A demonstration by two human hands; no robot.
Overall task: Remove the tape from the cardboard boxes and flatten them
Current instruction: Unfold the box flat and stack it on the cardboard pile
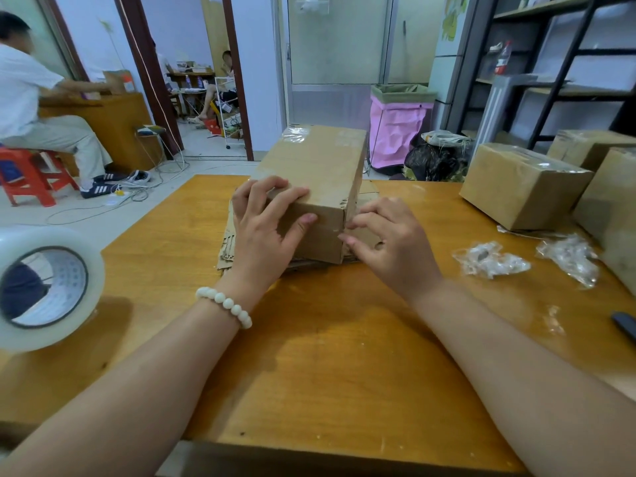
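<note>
The left hand (pixel 265 232) grips the near edge of the box (pixel 320 160). The right hand (pixel 390 244) is spread, fingertips touching the box's right side.

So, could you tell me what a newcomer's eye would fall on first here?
The brown cardboard box at the centre of the orange wooden table draws the eye: the left hand grips its near top edge and the right hand touches its near corner. Then come the big roll of clear tape looming at far left and the crumpled clear tape scraps on the right.
</note>
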